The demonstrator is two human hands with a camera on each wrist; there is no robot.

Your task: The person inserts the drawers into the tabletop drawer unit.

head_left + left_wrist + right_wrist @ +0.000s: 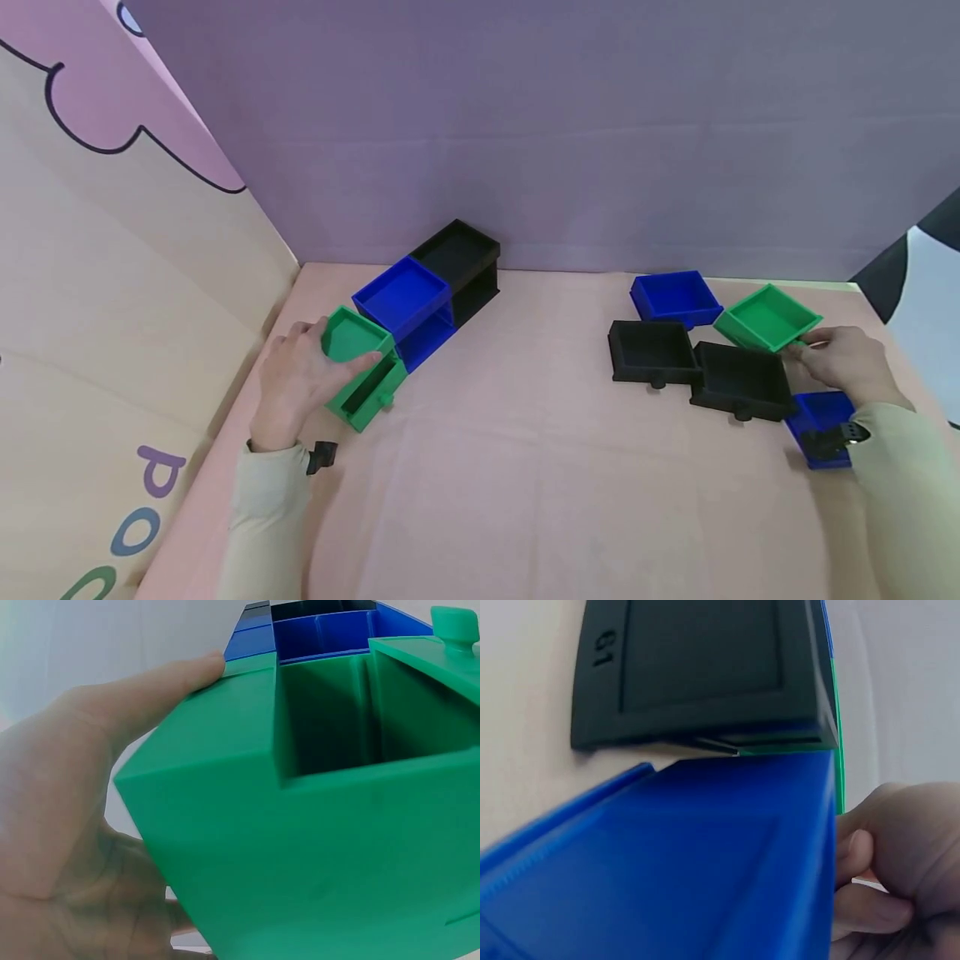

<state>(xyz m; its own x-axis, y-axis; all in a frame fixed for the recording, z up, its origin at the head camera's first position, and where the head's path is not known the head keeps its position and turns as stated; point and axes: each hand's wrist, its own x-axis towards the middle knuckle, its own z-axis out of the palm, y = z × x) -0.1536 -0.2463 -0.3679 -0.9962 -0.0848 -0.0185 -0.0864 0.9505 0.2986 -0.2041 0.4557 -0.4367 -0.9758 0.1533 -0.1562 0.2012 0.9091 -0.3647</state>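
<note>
My left hand (292, 379) grips a small green drawer cabinet (354, 337) at the left end of a row, thumb over its top front edge and fingers behind. Its lower green drawer (378, 398), with a round knob, stands partly pulled out. On the right, my right hand (851, 358) pinches a loose green drawer (768, 317) by its knob side; the drawer is tilted over the black drawers. In the right wrist view only a thin green edge (839, 742) of it shows, behind a blue drawer (667, 862) and a black one (705, 660).
A blue cabinet (405, 296) and a black cabinet (457, 250) continue the row beside the green one. Two black drawers (652, 350) lie on the pink cloth (540, 467) at right, with blue drawers behind (675, 296) and under the right wrist (821, 408). Fabric walls (562, 142) bound the back and left.
</note>
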